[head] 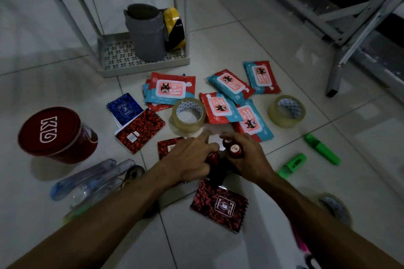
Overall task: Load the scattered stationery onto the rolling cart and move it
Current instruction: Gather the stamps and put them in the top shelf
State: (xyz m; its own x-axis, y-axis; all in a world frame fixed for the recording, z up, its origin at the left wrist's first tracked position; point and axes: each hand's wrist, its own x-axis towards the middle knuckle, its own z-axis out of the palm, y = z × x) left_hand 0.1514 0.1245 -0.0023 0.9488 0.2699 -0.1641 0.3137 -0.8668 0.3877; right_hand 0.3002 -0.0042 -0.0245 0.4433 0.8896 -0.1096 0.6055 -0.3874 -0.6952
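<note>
Both hands meet low over the floor tiles. My left hand [189,159] grips a dark red capped stick [212,158], its forefinger stretched out. My right hand [247,157] holds two red-capped sticks [234,148] with their round ends up. Around them lie red spiral notebooks [219,206] [140,131], a blue notebook [122,108], several wipes packs [171,89], two clear tape rolls [189,114] [286,110] and two green highlighters [322,148] [291,165]. The white rolling cart [144,65] stands behind, its bottom shelf holding a grey tape roll [146,33] and a yellow-black tape roll [175,28].
A red tub with a KG lid [51,131] sits at the left. Clear cutters and a small tape roll [94,178] lie below it. A metal stand's legs [341,57] come down at the right. Another tape roll [335,206] lies by my right forearm.
</note>
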